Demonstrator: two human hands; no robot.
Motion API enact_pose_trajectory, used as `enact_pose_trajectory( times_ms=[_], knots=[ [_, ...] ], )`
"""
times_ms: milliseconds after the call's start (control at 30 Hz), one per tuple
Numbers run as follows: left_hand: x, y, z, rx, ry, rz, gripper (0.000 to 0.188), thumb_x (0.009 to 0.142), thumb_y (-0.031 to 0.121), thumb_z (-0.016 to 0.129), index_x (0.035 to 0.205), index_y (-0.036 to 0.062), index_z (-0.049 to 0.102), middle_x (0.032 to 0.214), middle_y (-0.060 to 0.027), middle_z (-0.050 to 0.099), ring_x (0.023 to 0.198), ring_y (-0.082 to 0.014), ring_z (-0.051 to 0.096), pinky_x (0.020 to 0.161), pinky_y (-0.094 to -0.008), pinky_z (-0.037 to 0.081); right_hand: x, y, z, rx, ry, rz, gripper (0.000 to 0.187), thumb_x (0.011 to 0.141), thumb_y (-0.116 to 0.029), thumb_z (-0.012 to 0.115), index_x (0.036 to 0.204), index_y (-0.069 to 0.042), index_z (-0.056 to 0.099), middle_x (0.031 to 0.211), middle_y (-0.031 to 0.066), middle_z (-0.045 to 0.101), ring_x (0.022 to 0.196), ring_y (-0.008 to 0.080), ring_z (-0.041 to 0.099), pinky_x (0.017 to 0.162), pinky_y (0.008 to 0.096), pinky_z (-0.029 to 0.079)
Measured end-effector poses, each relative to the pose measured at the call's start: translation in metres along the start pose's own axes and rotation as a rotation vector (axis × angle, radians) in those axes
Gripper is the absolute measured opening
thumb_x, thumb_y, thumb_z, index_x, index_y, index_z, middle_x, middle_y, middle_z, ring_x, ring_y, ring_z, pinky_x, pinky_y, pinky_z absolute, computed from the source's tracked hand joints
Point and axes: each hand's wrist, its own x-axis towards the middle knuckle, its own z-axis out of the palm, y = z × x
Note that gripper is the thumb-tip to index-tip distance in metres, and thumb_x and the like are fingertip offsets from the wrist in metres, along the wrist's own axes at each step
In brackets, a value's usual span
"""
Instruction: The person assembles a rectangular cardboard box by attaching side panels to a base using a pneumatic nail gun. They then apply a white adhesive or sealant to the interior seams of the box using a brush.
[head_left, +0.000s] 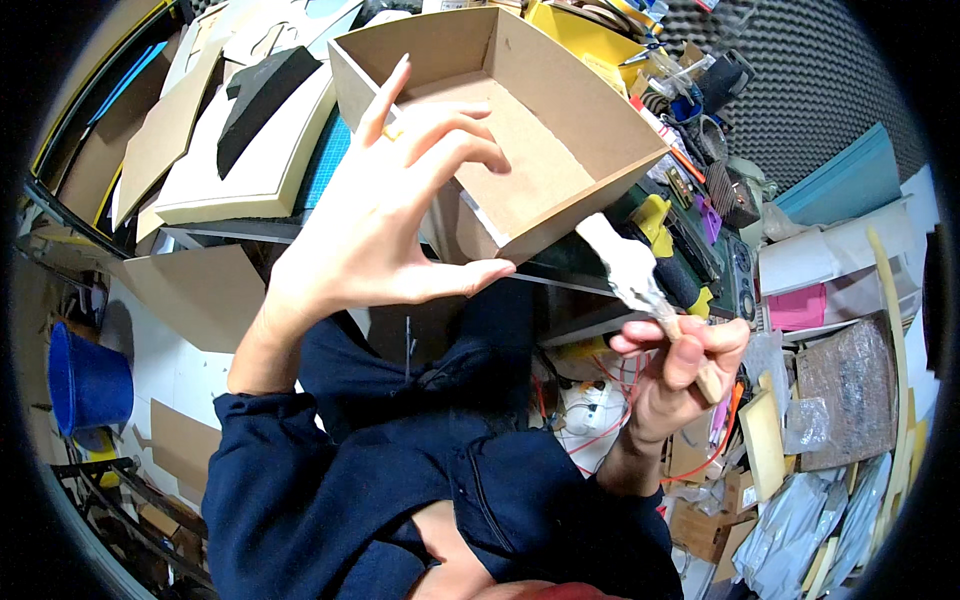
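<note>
An open-topped brown fibreboard box (582, 108) stands tilted across the workbench, one corner toward me. A white smear runs along its edge near that corner. My left hand (385, 205) is in front of the box's near left side, fingers spread and curved, thumb stretched toward the near corner. Nothing shows between those fingers, and whether they touch the box I cannot tell. My right hand (690, 360) pinches a wooden stick (709, 383) between thumb and fingers. White paste (632, 275) coats the stick's far end, which points at the box's near right corner.
Cream foam boards (250, 175) with a black foam piece (262, 100) lie left of the box. Tools and clutter, including a yellow-handled tool (655, 225), crowd the bench at right. A blue bucket (88, 378) stands on the floor at left. Red cables (610, 425) trail below.
</note>
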Motion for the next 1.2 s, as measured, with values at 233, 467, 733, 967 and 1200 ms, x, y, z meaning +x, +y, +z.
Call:
enact_pose_trajectory(
  times_ms=[233, 467, 733, 967, 1200],
  knots=[
    [0.009, 0.001, -0.006, -0.01, -0.087, 0.065, 0.031, 0.065, 0.035, 0.071, 0.073, 0.0111, 0.054, 0.089, -0.0064, 0.059, 0.106, -0.0213, 0.057, 0.113, -0.0558, 0.011, 0.007, -0.004, 0.016, 0.058, -0.136, 0.061, 0.024, 0.088, -0.009, 0.059, 0.096, -0.001, 0.038, 0.077, 0.0214, 0.06, 0.066, 0.0256, 0.066, 0.055, 0.0337, 0.058],
    [0.013, 0.004, -0.008, -0.002, -0.204, 0.031, 0.031, 0.065, 0.035, 0.07, 0.072, 0.0096, 0.052, 0.089, -0.0081, 0.06, 0.101, -0.0209, 0.059, 0.113, -0.056, 0.011, 0.007, -0.01, 0.02, -0.038, -0.288, 0.037, 0.025, 0.087, -0.007, 0.06, 0.094, 0.0, 0.037, 0.076, 0.0227, 0.061, 0.063, 0.0238, 0.065, 0.055, 0.0327, 0.057],
    [0.004, -0.001, -0.004, -0.078, -0.093, 0.024, 0.033, 0.066, 0.036, 0.074, 0.085, 0.0119, 0.059, 0.09, -0.0049, 0.061, 0.105, -0.0208, 0.058, 0.112, -0.0557, 0.011, 0.018, -0.009, 0.011, -0.101, -0.026, 0.063, 0.028, 0.089, -0.02, 0.059, 0.09, -0.003, 0.036, 0.071, 0.0221, 0.061, 0.057, 0.0224, 0.064, 0.049, 0.0287, 0.055],
    [0.0, -0.004, -0.002, -0.089, -0.046, 0.041, 0.032, 0.066, 0.033, 0.076, 0.087, 0.0129, 0.061, 0.091, -0.0024, 0.061, 0.107, -0.0195, 0.057, 0.112, -0.0557, 0.012, 0.018, -0.007, 0.014, -0.122, -0.004, 0.038, 0.03, 0.089, -0.022, 0.059, 0.089, -0.002, 0.036, 0.069, 0.0223, 0.061, 0.054, 0.0217, 0.062, 0.048, 0.0284, 0.054],
    [-0.005, -0.006, -0.001, -0.128, 0.004, 0.054, 0.038, 0.065, 0.029, 0.078, 0.094, 0.0125, 0.062, 0.095, -0.0032, 0.061, 0.11, -0.0217, 0.057, 0.111, -0.0556, 0.014, 0.018, -0.003, 0.009, -0.141, 0.012, 0.045, 0.032, 0.089, -0.025, 0.059, 0.089, -0.003, 0.036, 0.069, 0.0224, 0.062, 0.052, 0.0213, 0.061, 0.047, 0.0272, 0.053]
  ],
)
